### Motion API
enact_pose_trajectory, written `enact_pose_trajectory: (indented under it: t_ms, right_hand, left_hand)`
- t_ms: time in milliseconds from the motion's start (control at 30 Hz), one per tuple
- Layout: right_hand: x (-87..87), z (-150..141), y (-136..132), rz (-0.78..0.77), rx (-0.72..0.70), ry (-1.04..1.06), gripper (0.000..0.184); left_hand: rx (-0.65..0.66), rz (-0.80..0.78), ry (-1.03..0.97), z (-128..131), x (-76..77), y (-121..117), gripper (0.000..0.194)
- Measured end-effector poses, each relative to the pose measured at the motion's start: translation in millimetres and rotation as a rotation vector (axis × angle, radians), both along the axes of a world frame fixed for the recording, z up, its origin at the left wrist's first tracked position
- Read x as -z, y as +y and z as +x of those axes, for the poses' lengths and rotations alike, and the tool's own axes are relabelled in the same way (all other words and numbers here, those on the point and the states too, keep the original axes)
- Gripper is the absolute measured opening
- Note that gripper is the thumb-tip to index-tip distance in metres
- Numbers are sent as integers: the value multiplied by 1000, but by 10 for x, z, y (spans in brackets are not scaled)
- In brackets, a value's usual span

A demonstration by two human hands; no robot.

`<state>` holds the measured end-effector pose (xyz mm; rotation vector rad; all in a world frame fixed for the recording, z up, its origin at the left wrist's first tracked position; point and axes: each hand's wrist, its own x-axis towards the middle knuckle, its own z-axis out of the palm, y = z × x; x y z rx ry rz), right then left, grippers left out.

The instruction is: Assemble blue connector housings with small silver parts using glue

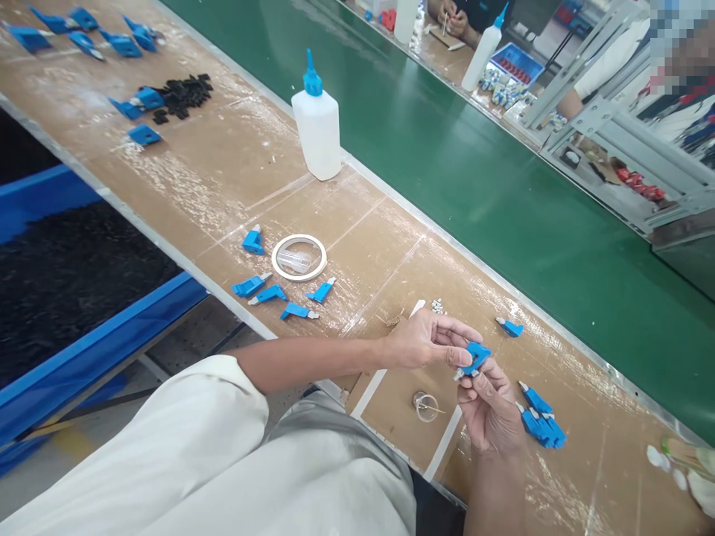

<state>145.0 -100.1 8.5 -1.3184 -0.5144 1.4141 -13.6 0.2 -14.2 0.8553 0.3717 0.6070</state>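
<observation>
Head view: from afar I see the table (pixel 240 186), a bottle (pixel 316 135) at eleven o'clock from the hands, then the left hand (pixel 420 341) and right hand (pixel 492 411), fingers of both closed on a blue part (pixel 477 358). It lies at three o'clock from the left, near twelve from the right, long axis seemingly eight to two; neither is nearer.

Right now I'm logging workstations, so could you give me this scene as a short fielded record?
Left hand: holding a blue part
Right hand: holding the same part
Near the hands: small clear cup with a thin stick in it
Beside the white ring: five blue pieces
Upright on the brown table: translucent bottle, blue cap
Beyond the table: green surface
</observation>
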Motion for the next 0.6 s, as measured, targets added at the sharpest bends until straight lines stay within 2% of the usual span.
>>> enact_pose_trajectory:
  t_ms: [233,600]
  right_hand:
    - [61,19,8,34,-18,-5,33]
    - [176,19,-23,33,53,23,31]
  left_hand:
    - [-8,3,9,11,30,2,64]
    - [-50,22,77,-14,-15,-9,62]
